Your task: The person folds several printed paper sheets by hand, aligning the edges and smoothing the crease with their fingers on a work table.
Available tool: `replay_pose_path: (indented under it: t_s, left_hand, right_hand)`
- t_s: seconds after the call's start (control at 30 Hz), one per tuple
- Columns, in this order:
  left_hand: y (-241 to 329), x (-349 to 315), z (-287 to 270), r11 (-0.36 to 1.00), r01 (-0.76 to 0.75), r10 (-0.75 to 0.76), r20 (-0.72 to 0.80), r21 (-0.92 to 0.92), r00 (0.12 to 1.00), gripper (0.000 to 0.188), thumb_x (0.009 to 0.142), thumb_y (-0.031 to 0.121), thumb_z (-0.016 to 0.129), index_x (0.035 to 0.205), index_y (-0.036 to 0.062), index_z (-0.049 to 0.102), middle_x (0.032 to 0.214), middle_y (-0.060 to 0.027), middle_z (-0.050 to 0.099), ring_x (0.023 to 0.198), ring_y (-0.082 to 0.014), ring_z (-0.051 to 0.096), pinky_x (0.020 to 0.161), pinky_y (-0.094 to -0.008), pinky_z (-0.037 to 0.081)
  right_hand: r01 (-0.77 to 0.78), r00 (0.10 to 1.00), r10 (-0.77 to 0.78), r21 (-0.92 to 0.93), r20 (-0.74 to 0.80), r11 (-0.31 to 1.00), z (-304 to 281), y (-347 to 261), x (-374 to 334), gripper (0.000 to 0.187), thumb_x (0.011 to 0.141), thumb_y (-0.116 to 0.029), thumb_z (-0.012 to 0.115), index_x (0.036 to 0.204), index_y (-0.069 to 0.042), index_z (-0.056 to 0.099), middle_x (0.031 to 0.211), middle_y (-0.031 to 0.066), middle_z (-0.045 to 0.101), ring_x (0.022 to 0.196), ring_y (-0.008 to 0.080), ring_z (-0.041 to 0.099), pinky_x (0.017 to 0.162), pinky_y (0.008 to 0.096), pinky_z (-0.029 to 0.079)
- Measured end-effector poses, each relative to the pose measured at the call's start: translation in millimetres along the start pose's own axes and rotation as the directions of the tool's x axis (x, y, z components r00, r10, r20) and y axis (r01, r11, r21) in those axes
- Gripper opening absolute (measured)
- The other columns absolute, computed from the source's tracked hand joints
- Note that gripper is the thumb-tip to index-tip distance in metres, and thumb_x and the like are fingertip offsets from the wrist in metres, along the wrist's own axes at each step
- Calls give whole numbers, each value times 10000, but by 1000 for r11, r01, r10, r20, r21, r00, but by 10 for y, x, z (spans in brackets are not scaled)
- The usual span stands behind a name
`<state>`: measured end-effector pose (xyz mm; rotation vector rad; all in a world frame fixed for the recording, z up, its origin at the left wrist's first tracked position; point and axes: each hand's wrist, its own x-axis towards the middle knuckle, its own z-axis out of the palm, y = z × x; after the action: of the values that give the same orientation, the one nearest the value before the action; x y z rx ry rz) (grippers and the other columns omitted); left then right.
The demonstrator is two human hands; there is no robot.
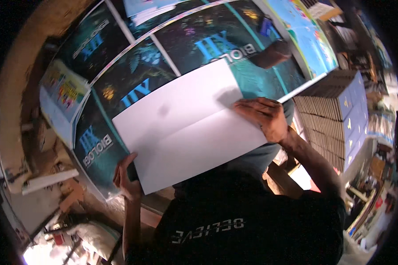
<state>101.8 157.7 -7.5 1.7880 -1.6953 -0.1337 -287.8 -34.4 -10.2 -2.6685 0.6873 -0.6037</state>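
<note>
A large white sheet with a crease across its middle lies tilted in front of my body, over printed dark teal cover sheets. My left hand is at its lower left corner, fingers curled against the left edge. At the right end of the crease, my right hand grips the sheet, its bent fingers pressed together on top. The right thumb is hidden. Beyond that hand rests a dark brown, rounded block-like object whose kind I cannot make out.
A tall stack of books with blue covers stands at the right. Colourful printed sheets lie at the left and far right of the work surface. A small blue object sits near the far right. Bags are on the lower left.
</note>
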Motion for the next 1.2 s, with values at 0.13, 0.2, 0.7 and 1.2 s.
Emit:
replay_pose_path:
  t_s: [0.13, 0.2, 0.7, 1.2]
  left_hand:
    - [-77, 112, 12, 999, -32, 31, -42, -19, 999, 316, 774, 209, 705, 1044, 46, 689, 971, -109, 717, 879, -280, 704, 782, -369, 544]
    - [-1, 212, -41, 993, -20, 16, -40, -116, 999, 306, 758, 155, 722, 1044, 51, 686, 987, -109, 721, 841, -245, 716, 744, -344, 561]
    - [185, 1090, -119, 816, 523, -576, 427, 245, 698, 629, 747, 309, 869, 1120, 16, 455, 881, -202, 729, 729, -211, 725, 607, -340, 555]
    - [900, 1539, 797, 917, -250, 259, 14, 310, 966, 542, 938, 287, 589, 1423, 73, 475, 1600, -211, 229, 1478, -412, 202, 1180, -566, 156]
  right_hand:
    - [-93, 995, 100, 185, -28, 978, -74, 18, 92, 485, 710, -273, 725, 1156, -88, 682, 1102, 104, 703, 960, 295, 692, 837, 427, 551]
    - [-163, 985, 148, 210, 88, 964, -224, -2, 262, 509, 677, -325, 766, 1130, -105, 693, 1031, 97, 717, 910, 296, 696, 801, 431, 547]
    - [-459, 872, 452, -5, 187, 889, -109, 134, 988, 742, 730, -387, 856, 1194, 80, 514, 925, 261, 702, 876, 353, 726, 742, 422, 565]
    - [-472, 871, 451, 79, 195, 878, -156, 204, 1057, 663, 706, -500, 825, 1136, -35, 629, 939, 195, 713, 876, 351, 703, 777, 430, 556]
